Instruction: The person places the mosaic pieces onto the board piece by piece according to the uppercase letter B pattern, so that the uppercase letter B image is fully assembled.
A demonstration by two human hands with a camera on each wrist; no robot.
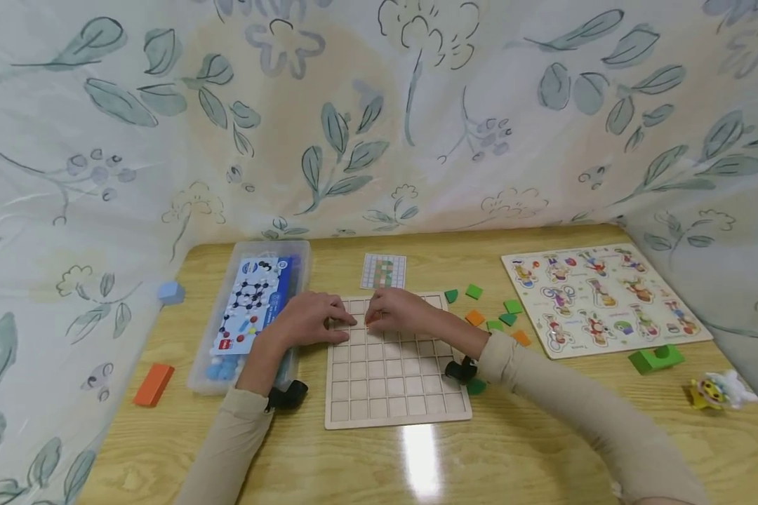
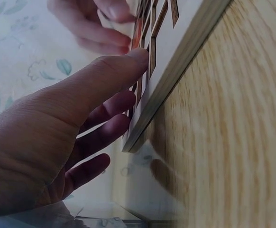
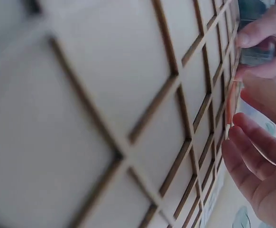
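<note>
A pale wooden grid board (image 1: 398, 423) lies flat before me. My left hand (image 1: 306, 319) reaches over its upper left edge with relaxed fingers, and in the left wrist view the thumb (image 2: 105, 73) rests at the grid. Beside it my right hand (image 1: 401, 310) is over the upper cells. An orange piece (image 3: 230, 102) lies at the grid between the right thumb and fingertips, which are fairly straight and right at its edges. From above, those fingers partly hide the piece. A small card with a printed colored grid (image 1: 383, 271) lies just beyond the board.
Orange and green pieces (image 1: 474, 318) lie scattered right of the board. Further right are a picture puzzle board (image 1: 577, 347), a green block (image 1: 657, 359) and a small toy figure (image 1: 707, 394). On the left stand a clear plastic box (image 1: 211, 379), an orange block (image 1: 154, 384) and a blue block (image 1: 171, 292).
</note>
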